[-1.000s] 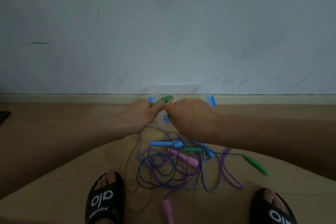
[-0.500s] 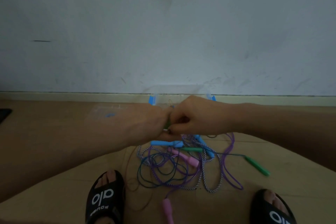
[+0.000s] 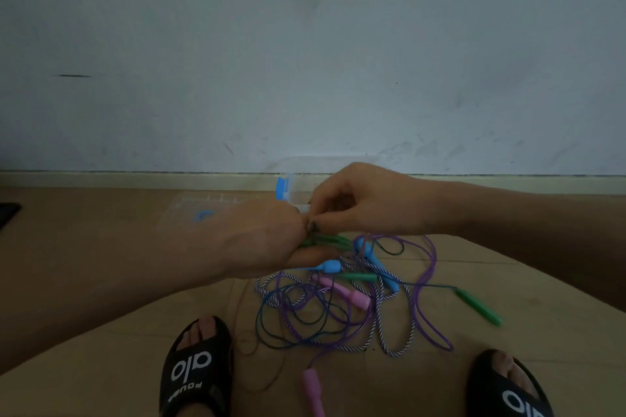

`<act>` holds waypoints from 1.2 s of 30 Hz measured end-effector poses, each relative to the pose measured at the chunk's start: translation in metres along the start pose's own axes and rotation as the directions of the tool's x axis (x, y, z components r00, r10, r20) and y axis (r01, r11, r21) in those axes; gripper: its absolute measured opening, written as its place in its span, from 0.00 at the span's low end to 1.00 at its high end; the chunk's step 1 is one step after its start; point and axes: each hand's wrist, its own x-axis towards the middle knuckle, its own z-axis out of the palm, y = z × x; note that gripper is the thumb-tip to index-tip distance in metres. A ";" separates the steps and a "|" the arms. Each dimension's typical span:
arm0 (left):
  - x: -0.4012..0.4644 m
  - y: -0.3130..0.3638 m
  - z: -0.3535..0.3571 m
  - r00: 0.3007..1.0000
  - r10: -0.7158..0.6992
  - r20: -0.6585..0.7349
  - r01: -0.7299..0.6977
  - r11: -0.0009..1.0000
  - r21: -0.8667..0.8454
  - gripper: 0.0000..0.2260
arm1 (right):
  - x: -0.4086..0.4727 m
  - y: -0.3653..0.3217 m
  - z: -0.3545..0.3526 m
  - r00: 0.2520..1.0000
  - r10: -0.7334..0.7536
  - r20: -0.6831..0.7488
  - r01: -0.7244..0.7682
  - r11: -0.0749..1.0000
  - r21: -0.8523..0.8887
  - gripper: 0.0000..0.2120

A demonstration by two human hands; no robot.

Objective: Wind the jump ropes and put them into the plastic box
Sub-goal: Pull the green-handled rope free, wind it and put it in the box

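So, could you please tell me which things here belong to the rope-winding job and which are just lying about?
Part of the job:
- green handles, gripped by the left hand
- right hand, pinching at them
- tangled ropes on the floor
- plastic box by the wall

Just lying about:
- clear lid
- black slippers
- dark object at the left edge

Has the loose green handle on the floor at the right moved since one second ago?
No. The green handle lies at the same spot, as far from the right slipper as before.
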 end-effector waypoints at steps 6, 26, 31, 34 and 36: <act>0.002 0.009 -0.012 0.992 -0.010 -0.124 -0.022 0.967 -0.255 0.26 | 0.002 0.012 -0.008 0.990 0.119 -0.069 -0.073 0.879 0.471 0.03; -0.001 0.008 -0.015 0.935 -0.353 -0.038 0.122 0.420 -0.899 0.18 | 0.011 0.024 0.022 0.948 0.318 -0.022 -0.155 0.520 0.840 0.12; 0.010 -0.012 -0.011 0.803 -0.580 0.137 0.311 0.213 -0.926 0.25 | 0.010 0.021 0.037 0.900 0.389 -0.198 -0.163 0.720 0.675 0.12; 0.005 -0.014 -0.009 0.812 -0.584 0.003 0.454 0.627 -0.633 0.23 | 0.007 0.010 0.035 0.912 0.276 -0.305 -0.167 0.926 0.340 0.14; 0.002 -0.011 -0.009 0.852 -0.523 -0.028 0.454 0.764 -0.459 0.21 | 0.005 0.004 0.025 0.919 0.186 -0.347 -0.139 0.978 0.154 0.13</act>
